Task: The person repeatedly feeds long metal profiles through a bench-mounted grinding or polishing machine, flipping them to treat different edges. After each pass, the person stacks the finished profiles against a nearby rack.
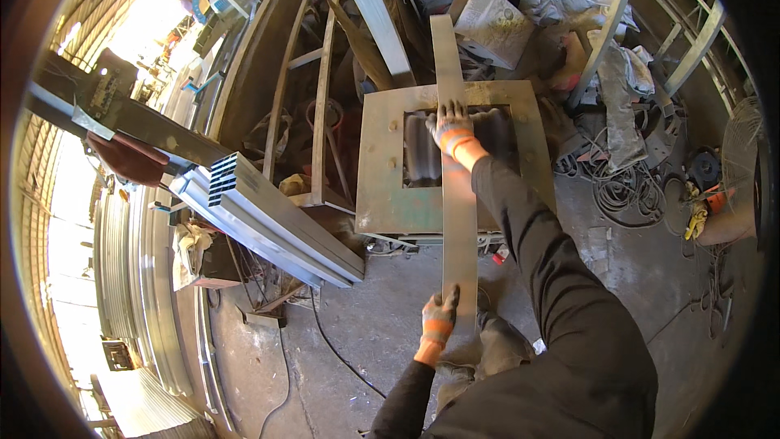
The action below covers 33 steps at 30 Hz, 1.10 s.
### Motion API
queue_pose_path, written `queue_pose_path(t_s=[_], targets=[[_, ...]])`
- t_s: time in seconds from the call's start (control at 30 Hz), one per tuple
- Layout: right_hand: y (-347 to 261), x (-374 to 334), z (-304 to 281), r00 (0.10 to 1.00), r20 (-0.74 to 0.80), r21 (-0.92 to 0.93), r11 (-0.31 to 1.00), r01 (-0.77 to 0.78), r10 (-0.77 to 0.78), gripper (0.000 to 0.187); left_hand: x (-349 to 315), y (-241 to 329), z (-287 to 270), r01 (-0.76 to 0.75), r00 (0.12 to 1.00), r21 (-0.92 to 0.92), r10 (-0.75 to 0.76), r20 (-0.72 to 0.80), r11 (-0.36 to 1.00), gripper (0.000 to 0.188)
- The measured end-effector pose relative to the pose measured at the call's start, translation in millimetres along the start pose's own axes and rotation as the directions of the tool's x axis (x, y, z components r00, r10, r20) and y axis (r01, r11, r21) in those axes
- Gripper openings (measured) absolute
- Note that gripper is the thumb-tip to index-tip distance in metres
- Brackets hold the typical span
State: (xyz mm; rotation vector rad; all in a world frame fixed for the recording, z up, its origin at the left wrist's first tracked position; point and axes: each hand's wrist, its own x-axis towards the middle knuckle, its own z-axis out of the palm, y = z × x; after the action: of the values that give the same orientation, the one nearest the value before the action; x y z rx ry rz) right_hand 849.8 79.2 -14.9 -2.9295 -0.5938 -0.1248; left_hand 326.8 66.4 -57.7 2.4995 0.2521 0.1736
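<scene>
A long flat metal strip (460,252) lies lengthwise in front of me across a square metal machine top (378,203), its far end reaching past the back edge. Beneath the strip, a rectangular opening in that top shows a dark, ribbed, blurred roller-like surface (421,150). Both hands wear grey and orange work gloves. My right hand (452,132) rests flat on the strip above the opening, fingers stretched out. Nearer to me, my left hand (439,319) grips the strip's left edge close to its near end, thumb on top. The fingers underneath are hidden.
Bundled rectangular metal tubes (276,223) lean at the left, beside a ladder-like steel frame (318,106). Coiled cables (626,191) lie on the floor at right. Behind the machine are a dusty box (494,28) and crumpled sheeting. A dark cable (329,341) crosses the floor.
</scene>
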Motion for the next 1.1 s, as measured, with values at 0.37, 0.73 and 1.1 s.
queue_pose_path(t_s=[0.37, 0.73, 1.1], targets=[[40.2, -31.0, 9.2, 0.990, -0.132, -0.095, 0.995, 0.041, -0.053, 0.074, 15.6, 30.0, 21.5, 0.641, 0.742, -0.638, -0.558, 0.372, 0.427, 0.052], [-30.7, -337.5, -36.7, 0.986, -0.141, 0.025, 0.995, 0.093, -0.089, 0.076, -294.1, 28.1, -12.4, 0.560, 0.828, -0.391, -0.472, 0.303, 0.731, 0.058], [-107.2, -645.2, -75.5, 0.996, -0.031, 0.094, 0.992, 0.087, -0.085, 0.082, -625.9, 19.1, -46.0, 0.500, 0.858, -0.325, -0.408, 0.312, 0.803, 0.040]])
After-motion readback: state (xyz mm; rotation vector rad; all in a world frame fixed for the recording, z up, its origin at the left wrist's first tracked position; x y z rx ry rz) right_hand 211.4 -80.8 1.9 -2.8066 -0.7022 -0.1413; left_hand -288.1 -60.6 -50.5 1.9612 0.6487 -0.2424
